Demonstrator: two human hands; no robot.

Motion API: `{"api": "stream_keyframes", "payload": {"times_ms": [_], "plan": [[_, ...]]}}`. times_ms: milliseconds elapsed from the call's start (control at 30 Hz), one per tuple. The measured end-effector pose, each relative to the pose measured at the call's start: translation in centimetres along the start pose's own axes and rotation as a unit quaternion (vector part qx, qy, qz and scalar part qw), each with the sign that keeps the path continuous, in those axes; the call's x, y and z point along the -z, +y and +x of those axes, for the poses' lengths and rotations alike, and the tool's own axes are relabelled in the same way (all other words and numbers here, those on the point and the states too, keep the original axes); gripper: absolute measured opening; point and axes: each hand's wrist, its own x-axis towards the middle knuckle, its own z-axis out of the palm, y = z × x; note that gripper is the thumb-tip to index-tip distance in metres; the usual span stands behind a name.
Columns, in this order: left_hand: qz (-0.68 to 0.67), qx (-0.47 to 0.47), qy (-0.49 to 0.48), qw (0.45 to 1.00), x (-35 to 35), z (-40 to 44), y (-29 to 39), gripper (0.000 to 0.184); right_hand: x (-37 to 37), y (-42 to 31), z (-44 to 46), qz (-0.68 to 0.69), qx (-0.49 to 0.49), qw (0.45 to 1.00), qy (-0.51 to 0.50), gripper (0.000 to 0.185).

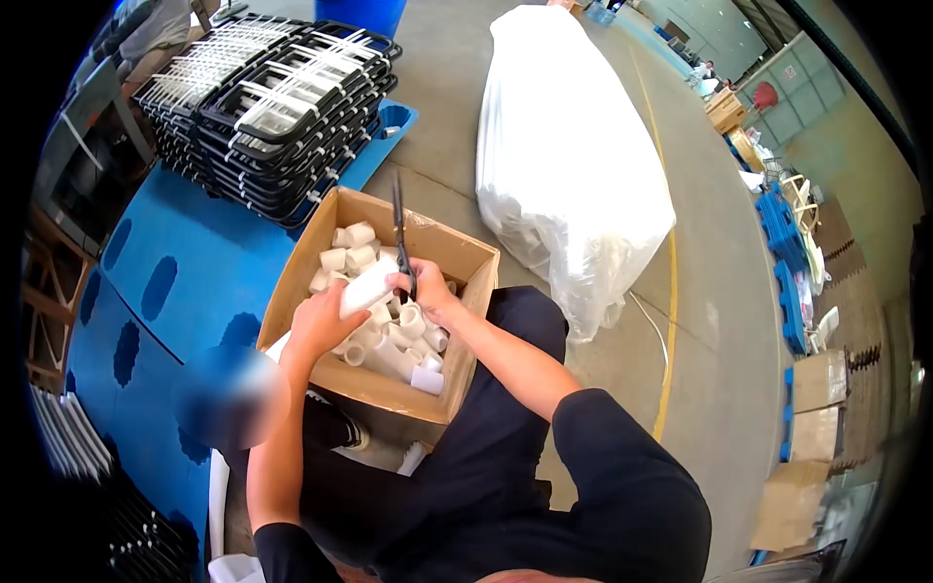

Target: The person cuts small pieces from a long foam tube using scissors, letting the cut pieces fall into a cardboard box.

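My left hand [321, 319] is wrapped around a long white foam tube [367, 289], whose other end shows past my wrist on the left. In my right hand [428, 289] is a pair of black scissors [398, 219], blades pointing up and away from me. The fingers of this hand are close to the tube's far end; whether they touch it I cannot tell. Both hands are over an open cardboard box [468, 255] in front of my knees. Short white foam tube pieces [412, 319] lie heaped inside it.
Blue plastic pallets [214, 262] lie to the left, bearing a stack of black metal frames [282, 117] with white strips. A large plastic-wrapped white bundle [573, 165] stands ahead. Flattened cardboard [821, 379] and blue pallets line the right side, beyond a yellow floor line [673, 291].
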Motion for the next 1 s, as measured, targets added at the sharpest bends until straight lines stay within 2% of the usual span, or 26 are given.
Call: {"api": "stream_keyframes", "payload": {"times_ms": [67, 100, 200, 367, 500, 567, 700, 733, 800, 933, 1000], "plan": [[0.015, -0.036, 0.116, 0.992, -0.2, 0.0, -0.4, 0.051, 0.7, -0.9, 0.5, 0.055, -0.012, 0.996, 0.068, 0.025], [0.05, -0.077, 0.151, 0.984, -0.2, 0.1, -0.4, 0.043, 1.2, -1.1, 0.8, 0.068, -0.007, 0.995, 0.076, 0.026], [0.068, -0.092, 0.171, 0.979, -0.1, 0.3, 0.4, 0.04, 1.0, -2.2, 0.4, 0.098, 0.011, 0.992, 0.074, 0.029], [-0.013, -0.076, 0.156, 0.985, -1.1, 0.6, -0.1, 0.036, 0.2, -2.9, -0.8, 0.065, 0.077, 0.994, 0.037, 0.028], [-0.098, -0.09, 0.138, 0.982, -1.0, 0.4, 0.4, 0.036, 1.0, -2.2, -0.3, 0.081, 0.054, 0.994, 0.041, 0.029], [-0.104, -0.102, 0.128, 0.981, -0.7, 0.6, 0.4, 0.036, 0.9, -2.0, -0.2, 0.108, 0.047, 0.991, 0.057, 0.019], [-0.139, -0.09, 0.109, 0.98, 0.2, 1.0, 0.0, 0.043, 0.9, -1.8, 0.0, 0.08, 0.059, 0.993, 0.063, 0.024], [-0.139, -0.088, 0.11, 0.98, 0.9, 0.9, 0.1, 0.043, 0.9, -1.8, 0.1, 0.072, 0.068, 0.992, 0.074, 0.024], [-0.115, -0.041, 0.032, 0.992, 2.3, 0.4, 0.2, 0.047, 1.1, -1.7, 0.4, 0.064, 0.076, 0.991, 0.085, 0.025], [-0.048, -0.083, 0.047, 0.994, 1.6, 0.3, -1.9, 0.05, 1.2, -1.6, 1.0, 0.107, 0.07, 0.983, 0.135, 0.026], [-0.021, -0.033, 0.036, 0.999, 1.7, 0.0, -0.4, 0.042, 1.6, -1.3, 1.4, 0.094, 0.051, 0.982, 0.158, 0.024]]}}
